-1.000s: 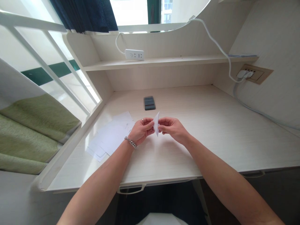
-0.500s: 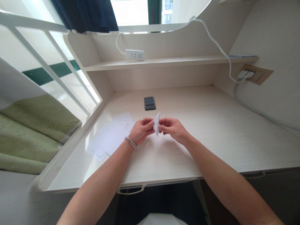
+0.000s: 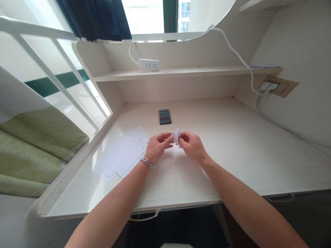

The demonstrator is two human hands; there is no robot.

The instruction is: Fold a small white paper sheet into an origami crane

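Observation:
A small piece of folded white paper (image 3: pixel 176 136) is held between my two hands, above the middle of the desk. My left hand (image 3: pixel 158 146) wears a ring and a chain bracelet; its thumb and forefinger pinch the paper's left side. On the other side, my right hand (image 3: pixel 191 144) grips the paper's right edge with thumb and curled fingers. Some of the folds are hidden by the fingers. Loose white sheets (image 3: pixel 124 151) lie overlapped on the desk, just left of my left hand.
Beyond my hands a small dark flat object (image 3: pixel 164 117), blurred on top, lies on the desk (image 3: pixel 245 148). A power strip (image 3: pixel 149 64) rests on the shelf (image 3: pixel 181 71). A white cable (image 3: pixel 236 46) runs to the wall socket (image 3: pixel 283 86) at right. A railing borders the left.
The folded paper has gone from a flat, pointed diamond shape to a more curved, opened-out form. My right fingers have curled further round it. The view has tilted slightly.

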